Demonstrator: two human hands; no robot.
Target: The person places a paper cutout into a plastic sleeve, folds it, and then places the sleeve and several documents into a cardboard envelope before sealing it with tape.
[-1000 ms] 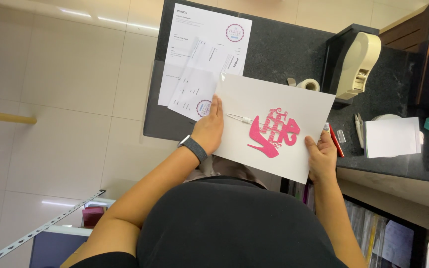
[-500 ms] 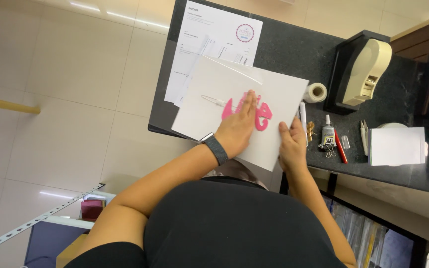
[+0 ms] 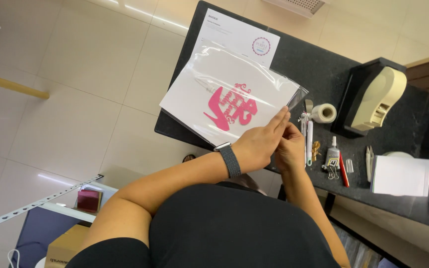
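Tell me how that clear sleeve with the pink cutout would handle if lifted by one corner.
The sleeve looks glossy, so probably slippery. The white backing sheet lies flat, so it likely sags only slightly. It is thin, so probably light.

Both forearms reach forward from the torso and meet close together. The left hand [image 3: 259, 144], a dark band on its wrist, lies palm-down with fingers extended and held together. The right hand [image 3: 290, 149] sits just beside and partly beneath it, fingers curled, apparently pinching, though its fingertips are hidden.
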